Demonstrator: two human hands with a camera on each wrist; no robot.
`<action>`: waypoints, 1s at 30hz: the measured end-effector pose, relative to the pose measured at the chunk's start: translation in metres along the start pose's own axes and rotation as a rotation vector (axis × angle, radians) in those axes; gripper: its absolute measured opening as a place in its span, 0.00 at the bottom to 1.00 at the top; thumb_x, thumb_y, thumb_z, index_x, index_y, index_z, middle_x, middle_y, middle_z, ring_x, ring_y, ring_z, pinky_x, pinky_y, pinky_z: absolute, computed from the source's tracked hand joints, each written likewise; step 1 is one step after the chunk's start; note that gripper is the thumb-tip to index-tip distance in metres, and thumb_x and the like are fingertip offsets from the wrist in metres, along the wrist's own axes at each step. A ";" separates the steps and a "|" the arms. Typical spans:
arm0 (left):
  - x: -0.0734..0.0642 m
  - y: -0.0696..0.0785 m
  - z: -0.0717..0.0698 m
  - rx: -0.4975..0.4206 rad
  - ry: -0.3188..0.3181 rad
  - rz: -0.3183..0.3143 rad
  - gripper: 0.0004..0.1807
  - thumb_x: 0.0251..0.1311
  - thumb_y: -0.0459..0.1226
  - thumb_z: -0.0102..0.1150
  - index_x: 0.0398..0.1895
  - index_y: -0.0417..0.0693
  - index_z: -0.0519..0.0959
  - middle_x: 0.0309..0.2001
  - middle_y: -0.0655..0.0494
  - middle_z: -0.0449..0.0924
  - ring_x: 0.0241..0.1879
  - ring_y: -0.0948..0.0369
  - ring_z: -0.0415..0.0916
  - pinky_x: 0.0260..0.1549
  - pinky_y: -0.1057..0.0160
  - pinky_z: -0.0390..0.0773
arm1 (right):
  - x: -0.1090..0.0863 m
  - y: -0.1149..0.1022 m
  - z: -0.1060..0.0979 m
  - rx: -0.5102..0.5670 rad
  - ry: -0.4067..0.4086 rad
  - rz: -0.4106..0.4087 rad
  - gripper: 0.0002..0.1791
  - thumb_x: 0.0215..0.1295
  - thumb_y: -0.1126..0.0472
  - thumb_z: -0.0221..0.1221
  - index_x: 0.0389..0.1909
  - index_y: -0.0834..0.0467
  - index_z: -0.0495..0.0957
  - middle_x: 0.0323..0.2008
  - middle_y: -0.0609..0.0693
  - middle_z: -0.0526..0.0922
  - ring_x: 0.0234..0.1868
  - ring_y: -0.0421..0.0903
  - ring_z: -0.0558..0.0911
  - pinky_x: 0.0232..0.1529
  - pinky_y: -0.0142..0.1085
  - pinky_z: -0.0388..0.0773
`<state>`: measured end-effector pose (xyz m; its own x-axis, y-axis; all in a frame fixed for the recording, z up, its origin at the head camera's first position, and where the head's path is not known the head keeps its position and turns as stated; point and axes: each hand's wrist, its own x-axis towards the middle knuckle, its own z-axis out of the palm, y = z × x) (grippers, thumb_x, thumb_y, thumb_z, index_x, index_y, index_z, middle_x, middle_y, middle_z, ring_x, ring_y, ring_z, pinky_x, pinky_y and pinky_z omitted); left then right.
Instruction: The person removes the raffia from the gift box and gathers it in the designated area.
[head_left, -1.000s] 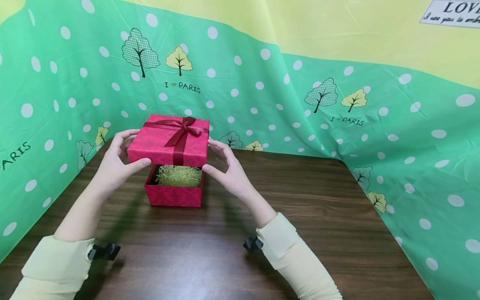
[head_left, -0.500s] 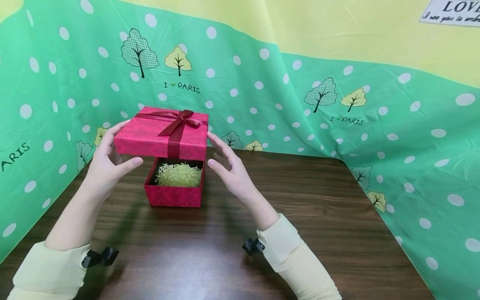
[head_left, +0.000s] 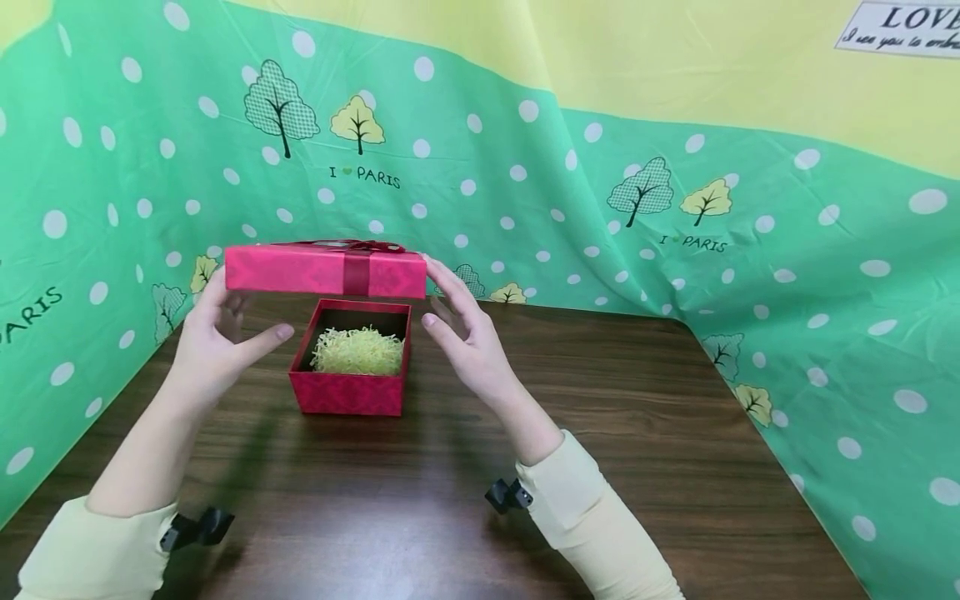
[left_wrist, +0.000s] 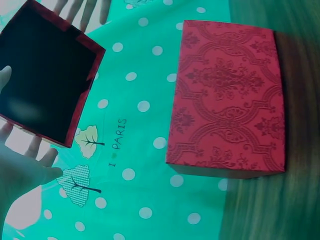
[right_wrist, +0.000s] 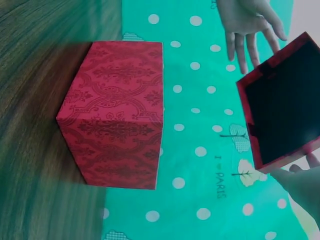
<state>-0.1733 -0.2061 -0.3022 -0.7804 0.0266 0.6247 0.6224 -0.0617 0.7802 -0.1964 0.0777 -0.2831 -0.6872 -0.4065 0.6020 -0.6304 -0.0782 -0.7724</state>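
One lid, red, banded with a dark-red ribbon tied in a bow on top; roughly level, borne in the air above the box and apart from it, its dark inside visible in both wrist views. One box, matching red with a darker scroll pattern, upright and open on the counter, dark-lined. Contents: pale yellow-green shredded filler, loosely heaped. One left hand, at the lid's left end, fingers extended along it, thumb apart beneath the front edge. One right hand, at the right end, fingers likewise outstretched, thumb free below; the two carry the lid between them, neither clenched. Two cream sleeves, each cuff bearing a small black device. Counter surface: dark brown, wood-grained. Backdrop: one hanging cloth, green below with white dots, printed trees and "I PARIS" lettering, yellow above; at upper right, a white printed panel beginning "LOVE", cut by the frame.
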 end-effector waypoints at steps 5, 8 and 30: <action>-0.004 -0.001 0.002 0.077 0.017 -0.041 0.44 0.45 0.15 0.59 0.68 0.47 0.62 0.63 0.53 0.66 0.65 0.59 0.58 0.70 0.60 0.47 | -0.002 0.011 0.002 0.020 0.043 -0.001 0.30 0.66 0.73 0.51 0.69 0.62 0.59 0.70 0.51 0.60 0.70 0.44 0.61 0.67 0.47 0.60; -0.006 0.001 0.002 0.216 0.031 -0.077 0.43 0.46 0.19 0.62 0.68 0.52 0.62 0.61 0.57 0.64 0.63 0.60 0.60 0.69 0.58 0.50 | -0.003 0.015 0.004 0.027 0.073 0.004 0.29 0.66 0.73 0.52 0.68 0.63 0.61 0.68 0.53 0.62 0.68 0.47 0.65 0.66 0.47 0.62; -0.026 0.001 -0.025 0.626 -0.027 -0.101 0.37 0.56 0.27 0.61 0.69 0.55 0.63 0.49 0.71 0.68 0.44 0.75 0.71 0.34 0.83 0.71 | -0.011 -0.003 0.026 -0.049 0.150 0.115 0.28 0.60 0.76 0.56 0.63 0.69 0.66 0.56 0.64 0.72 0.57 0.58 0.74 0.53 0.46 0.77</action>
<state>-0.1532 -0.2321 -0.3183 -0.8406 0.0272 0.5409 0.4685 0.5374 0.7012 -0.1775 0.0584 -0.2925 -0.7993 -0.2700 0.5368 -0.5591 0.0066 -0.8291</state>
